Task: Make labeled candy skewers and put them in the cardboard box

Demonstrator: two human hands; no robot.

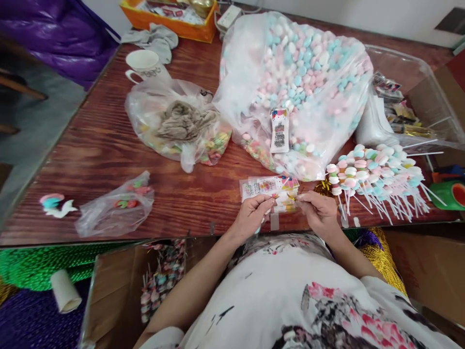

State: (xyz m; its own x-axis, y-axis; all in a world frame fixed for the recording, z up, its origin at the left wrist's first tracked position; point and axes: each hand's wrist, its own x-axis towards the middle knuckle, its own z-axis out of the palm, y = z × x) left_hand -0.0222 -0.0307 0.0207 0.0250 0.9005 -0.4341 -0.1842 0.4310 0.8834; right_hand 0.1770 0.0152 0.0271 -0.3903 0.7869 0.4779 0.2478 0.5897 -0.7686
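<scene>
Both hands meet close together at the table's front edge. My left hand (253, 213) is closed with thumb and forefinger pinched; pastel candy on a stick (259, 227) shows partly below its fingers. Fingers of my right hand (319, 209) pinch the end of a thin gold twist tie (291, 197), between the two hands. Flat printed clear packets (254, 188) lie just behind the hands, with more gold ties partly hidden there. To the right, a heap of candy sticks (379, 167) carries pink, white and blue pieces on white sticks.
A large clear bag of pastel candies (301, 63) stands behind, with a smaller bag (145, 116) and a white mug (143, 62) leftward. A small plastic bag (109, 215) lies front left. At right are a plastic bin (428, 72) and green tape (441, 194).
</scene>
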